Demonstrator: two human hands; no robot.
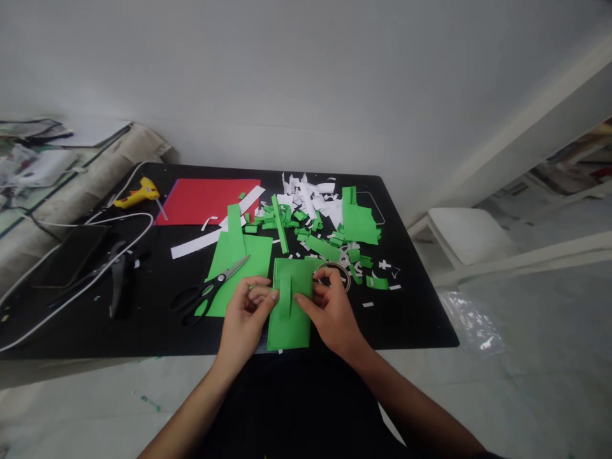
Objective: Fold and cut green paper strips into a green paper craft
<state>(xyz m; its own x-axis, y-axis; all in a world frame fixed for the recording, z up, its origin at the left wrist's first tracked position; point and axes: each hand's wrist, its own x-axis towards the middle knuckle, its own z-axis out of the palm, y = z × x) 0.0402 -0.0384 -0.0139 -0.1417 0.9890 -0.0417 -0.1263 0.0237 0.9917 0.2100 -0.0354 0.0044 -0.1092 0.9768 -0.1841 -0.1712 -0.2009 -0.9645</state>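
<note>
A green paper sheet (289,319) lies at the near edge of the black table (143,319), with a raised fold running down its middle. My left hand (246,312) pinches the sheet's left side beside the fold, fingers closed on the paper. My right hand (329,306) presses on the sheet's right side, index finger pointing at the fold, the other fingers curled by a roll of tape (340,273). Black-handled scissors (208,290) lie just left of my left hand on another green sheet (239,255).
Green and white paper scraps (310,217) litter the table's far middle. A red sheet (205,201) and a yellow glue gun (136,193) lie at the far left, with white cables (95,223), a phone (71,255) and pliers. A white stool (463,233) stands right of the table.
</note>
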